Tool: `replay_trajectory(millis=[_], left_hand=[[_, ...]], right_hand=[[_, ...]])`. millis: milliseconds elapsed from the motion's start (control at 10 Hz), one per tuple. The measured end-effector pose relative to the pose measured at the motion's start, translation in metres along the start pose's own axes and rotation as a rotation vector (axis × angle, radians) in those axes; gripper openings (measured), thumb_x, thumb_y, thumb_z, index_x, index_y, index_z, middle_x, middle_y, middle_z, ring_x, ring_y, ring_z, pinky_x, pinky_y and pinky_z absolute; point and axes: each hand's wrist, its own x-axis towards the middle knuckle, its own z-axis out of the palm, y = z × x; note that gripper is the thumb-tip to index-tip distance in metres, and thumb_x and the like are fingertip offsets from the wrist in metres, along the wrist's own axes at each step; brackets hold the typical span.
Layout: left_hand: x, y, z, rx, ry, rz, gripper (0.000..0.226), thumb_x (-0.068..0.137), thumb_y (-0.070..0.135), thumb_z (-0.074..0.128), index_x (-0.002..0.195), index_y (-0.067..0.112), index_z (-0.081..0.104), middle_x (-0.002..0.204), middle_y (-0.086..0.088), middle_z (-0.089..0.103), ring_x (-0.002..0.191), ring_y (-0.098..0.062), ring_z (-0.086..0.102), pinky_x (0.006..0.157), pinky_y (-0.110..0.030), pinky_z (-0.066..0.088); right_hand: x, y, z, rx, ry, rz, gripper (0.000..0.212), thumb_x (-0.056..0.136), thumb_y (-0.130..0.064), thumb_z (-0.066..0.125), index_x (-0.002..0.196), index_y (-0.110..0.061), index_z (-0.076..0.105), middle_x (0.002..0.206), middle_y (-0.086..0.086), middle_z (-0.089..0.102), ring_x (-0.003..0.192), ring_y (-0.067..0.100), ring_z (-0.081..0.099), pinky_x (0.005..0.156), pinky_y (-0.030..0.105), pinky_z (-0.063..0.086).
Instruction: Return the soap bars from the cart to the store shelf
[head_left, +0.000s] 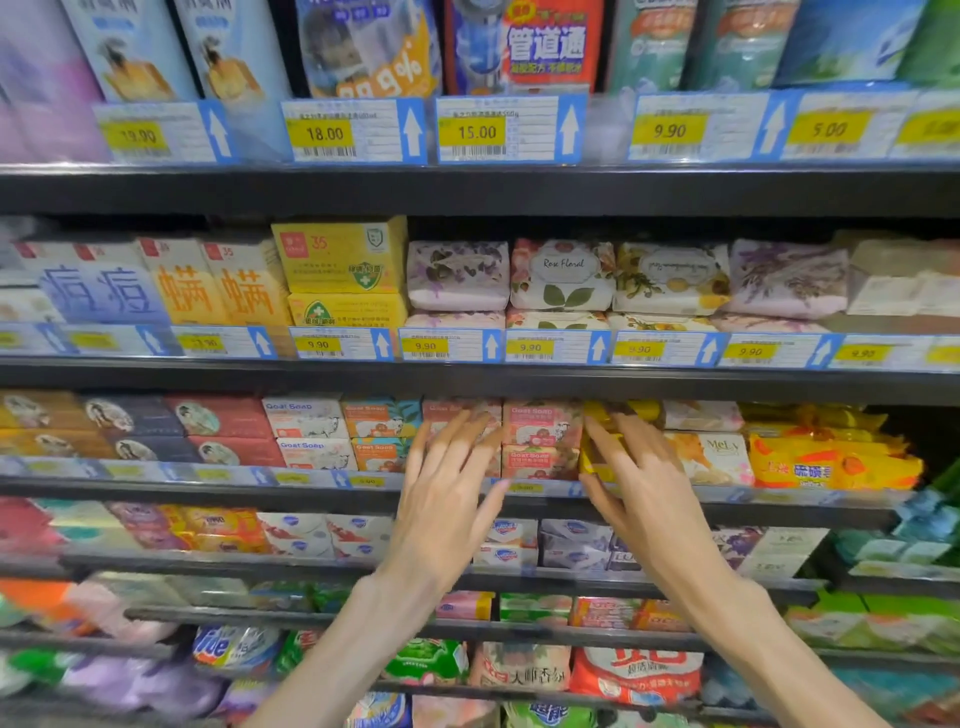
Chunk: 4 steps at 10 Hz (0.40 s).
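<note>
Yellow soap bar (605, 457) under right hand (644, 483), left hand (447, 499) spread on shelf (208, 486)

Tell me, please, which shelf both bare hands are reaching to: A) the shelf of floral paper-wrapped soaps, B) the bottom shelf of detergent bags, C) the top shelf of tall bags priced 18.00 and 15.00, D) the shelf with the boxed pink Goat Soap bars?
D: the left hand and right hand flank the stacked pink Goat Soap boxes, one shelf below the floral paper-wrapped soaps.
</note>
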Motion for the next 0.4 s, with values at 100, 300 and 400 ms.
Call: replay_trajectory(millis=[100,300,400], left_hand=[[-0.022,-0.003,-0.007,0.008,-0.033,-0.029,0.046,0.103,0.044,0.045,0.144,0.023,0.046,0.144,0.004,0.047,0.143,-0.016,0.032,0.123,-0.048,0.014],[-0.073,-0.004,-0.033,0.036,-0.056,-0.012,0.056,0.103,0.049,0.042,0.153,0.026,0.033,0.16,0.005,0.029,0.151,-0.012,0.015,0.123,-0.047,0.012],[-0.107,-0.012,-0.051,0.039,-0.074,-0.025,0.057,0.103,0.052,0.04,0.153,0.027,0.032,0.161,0.006,0.026,0.152,-0.012,0.012,0.124,-0.046,0.012]], right_hand=[[-0.013,-0.006,-0.009,0.023,-0.006,-0.053,0.056,0.091,-0.03,0.065,0.142,-0.013,0.047,0.144,0.012,0.049,0.131,0.031,0.046,0.103,0.044,0.047],[-0.052,-0.044,-0.025,-0.019,-0.071,-0.082,0.059,0.093,-0.04,0.06,0.144,-0.016,0.046,0.144,0.007,0.051,0.135,0.027,0.047,0.11,0.042,0.042],[-0.072,-0.077,-0.038,-0.06,-0.097,-0.066,0.059,0.094,-0.049,0.046,0.143,-0.016,0.049,0.142,0.005,0.055,0.132,0.025,0.05,0.109,0.041,0.042]])
